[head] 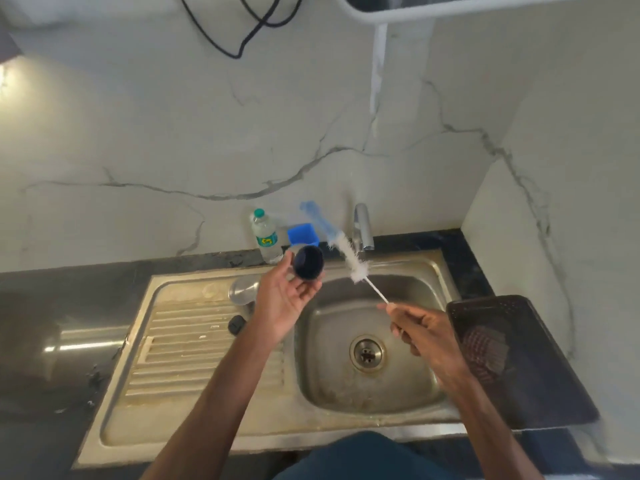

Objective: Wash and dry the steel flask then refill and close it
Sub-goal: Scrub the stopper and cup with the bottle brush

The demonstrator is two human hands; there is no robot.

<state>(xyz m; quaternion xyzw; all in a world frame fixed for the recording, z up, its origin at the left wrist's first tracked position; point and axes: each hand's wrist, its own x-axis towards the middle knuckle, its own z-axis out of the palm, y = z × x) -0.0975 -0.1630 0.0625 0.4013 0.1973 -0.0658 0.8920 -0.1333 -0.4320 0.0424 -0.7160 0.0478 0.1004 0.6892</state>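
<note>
- Above the basin of the stainless-steel sink (194, 358), both hands are raised, each holding something.
- The left hand (284, 299) is palm up and grips a small round dark-blue cap (308, 263) between thumb and curled fingertips, the cap's hollow side facing the camera.
- The right hand (426, 334) pinches the thin white wire handle of a long bottle brush (349, 258) with white bristles and a blue tip. The brush slants up and away from this hand towards the left hand's cap and is blurred along its length.
- The bristles lie just right of the cap. Touching cannot be told.
- Just behind the left hand's wrist, the shiny rounded steel flask (242, 289) lies on the sink's ribbed drainboard, partly hidden by that hand.
- Left of the left forearm, a small black object (236, 325) sits on the drainboard. What it is cannot be told.
- Beyond the left hand, against the marble wall, stand a clear plastic water bottle (266, 239) with a green cap and a square blue plastic tub (302, 234).
- Beyond the right hand, the chrome tap (363, 230) rises behind the basin, and the round metal drain (367, 353) lies below and between the two hands.
- Right of the right hand, a dark perforated plastic tray (519, 393) rests on the dark stone desk (52, 306).
</note>
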